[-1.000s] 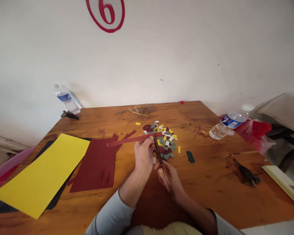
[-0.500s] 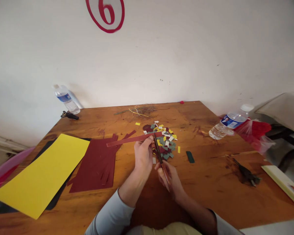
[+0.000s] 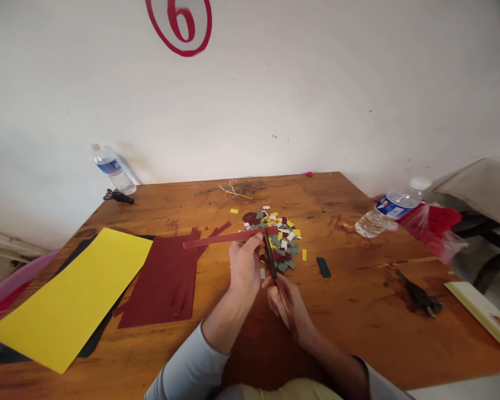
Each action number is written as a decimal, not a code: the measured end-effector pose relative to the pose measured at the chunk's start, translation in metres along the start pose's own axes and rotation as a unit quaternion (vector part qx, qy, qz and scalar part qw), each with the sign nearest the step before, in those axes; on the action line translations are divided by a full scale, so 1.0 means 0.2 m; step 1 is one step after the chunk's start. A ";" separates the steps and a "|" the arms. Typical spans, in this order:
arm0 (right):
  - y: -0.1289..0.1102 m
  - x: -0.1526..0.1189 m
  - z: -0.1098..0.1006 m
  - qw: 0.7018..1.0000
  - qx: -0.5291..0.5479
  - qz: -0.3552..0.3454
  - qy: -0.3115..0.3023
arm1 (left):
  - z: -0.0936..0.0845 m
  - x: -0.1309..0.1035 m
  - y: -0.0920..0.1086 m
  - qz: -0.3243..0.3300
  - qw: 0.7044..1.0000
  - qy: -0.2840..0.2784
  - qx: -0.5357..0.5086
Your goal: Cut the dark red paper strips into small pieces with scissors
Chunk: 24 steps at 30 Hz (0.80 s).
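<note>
My left hand (image 3: pixel 245 260) pinches a long dark red paper strip (image 3: pixel 216 239), which sticks out to the left over the red sheets. Wrapped around the handles of a pair of scissors (image 3: pixel 270 260) is my right hand (image 3: pixel 289 304). The scissor blades point away from me and cross the strip just right of my left fingertips, and a short end of the strip shows beyond them. Beneath and behind the blades lies a pile of small cut paper pieces (image 3: pixel 284 244) in green, yellow, white and dark red.
Dark red sheets (image 3: pixel 154 278) and a yellow sheet (image 3: pixel 75 294) lie at left. Water bottles stand at the back left (image 3: pixel 115 171) and right (image 3: pixel 385 214). Thin wires (image 3: pixel 241 189) lie at the back; a dark tool (image 3: pixel 419 293) and a white box (image 3: pixel 483 314) are at right.
The strip and my left hand have shifted slightly right. The scissors have moved a little right too, and their blades look closer together on the strip.
</note>
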State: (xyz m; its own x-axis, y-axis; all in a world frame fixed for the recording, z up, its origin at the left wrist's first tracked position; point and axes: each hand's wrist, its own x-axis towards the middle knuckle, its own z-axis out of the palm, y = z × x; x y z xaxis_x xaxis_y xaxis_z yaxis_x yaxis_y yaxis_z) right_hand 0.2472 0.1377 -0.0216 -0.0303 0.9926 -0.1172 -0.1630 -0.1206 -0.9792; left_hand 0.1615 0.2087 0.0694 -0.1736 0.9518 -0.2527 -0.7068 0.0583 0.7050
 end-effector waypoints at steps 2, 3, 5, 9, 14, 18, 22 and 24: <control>-0.01 0.00 0.00 1.000 0.012 0.024 0.001 | 0.00 0.00 0.00 -0.004 1.000 0.003 0.000; -0.01 0.00 0.01 0.999 0.011 0.031 0.003 | 0.00 0.00 0.00 -0.007 1.000 0.004 0.000; -0.02 0.00 0.01 0.999 -0.003 0.037 0.010 | 0.00 0.00 0.00 -0.013 1.000 0.006 -0.001; -0.02 0.00 0.01 0.999 -0.014 0.049 0.017 | -0.01 0.00 -0.01 -0.013 1.000 0.009 -0.001; -0.01 -0.01 0.00 0.999 -0.017 0.041 0.011 | -0.01 0.01 -0.02 -0.007 1.000 0.009 -0.003; 0.00 0.00 0.00 0.999 -0.018 0.041 0.004 | -0.01 0.01 -0.01 -0.020 1.000 0.004 -0.002; 0.02 0.00 -0.01 1.000 -0.012 0.024 -0.001 | 0.00 0.00 0.00 -0.035 0.999 -0.002 0.000; 0.02 0.00 -0.01 1.000 -0.005 0.025 -0.006 | 0.00 -0.01 0.00 -0.042 0.999 -0.006 -0.001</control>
State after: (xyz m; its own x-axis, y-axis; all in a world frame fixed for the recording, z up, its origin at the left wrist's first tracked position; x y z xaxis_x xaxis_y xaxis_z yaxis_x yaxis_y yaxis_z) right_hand 0.2477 0.1380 -0.0259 -0.0508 0.9851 -0.1641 -0.1504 -0.1700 -0.9739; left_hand 0.1628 0.2067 0.0703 -0.1058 0.9473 -0.3022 -0.7200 0.1367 0.6804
